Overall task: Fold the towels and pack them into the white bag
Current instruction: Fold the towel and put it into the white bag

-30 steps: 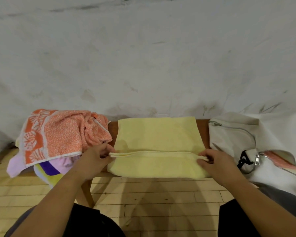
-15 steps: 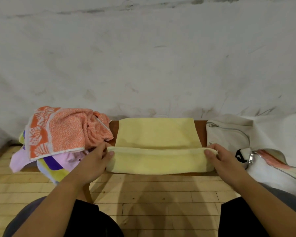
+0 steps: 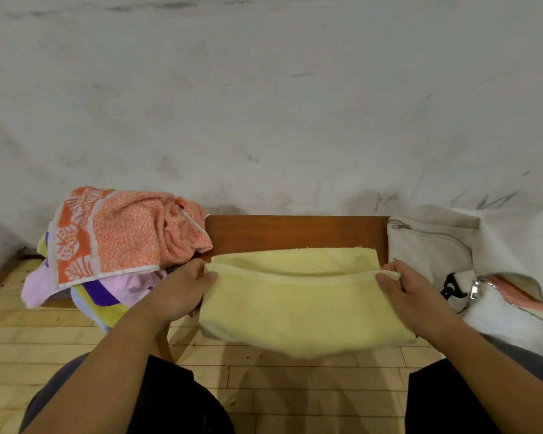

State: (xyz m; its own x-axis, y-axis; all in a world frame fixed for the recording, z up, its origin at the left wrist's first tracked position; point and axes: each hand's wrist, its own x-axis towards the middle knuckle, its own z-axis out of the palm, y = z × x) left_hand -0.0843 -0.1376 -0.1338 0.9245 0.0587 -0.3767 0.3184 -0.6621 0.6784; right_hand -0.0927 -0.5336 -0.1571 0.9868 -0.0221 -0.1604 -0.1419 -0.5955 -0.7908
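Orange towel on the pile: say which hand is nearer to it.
Left. The left hand grips one end of the yellow towel, right beside the orange towel; the right hand grips the other end, beside the white bag.

The table (image 3: 295,233) stands against the wall (image 3: 264,104) on its far side. The folded towel (image 3: 298,308) lies across the near centre of the table, its near part overhanging the floor (image 3: 29,339). The towel pile (image 3: 126,236) sits on the left end of the table and the bag (image 3: 427,245) at the right. The left hand (image 3: 179,292) holds the folded towel's left end, between it and the pile. The right hand (image 3: 411,292) holds its right end, between it and the bag.
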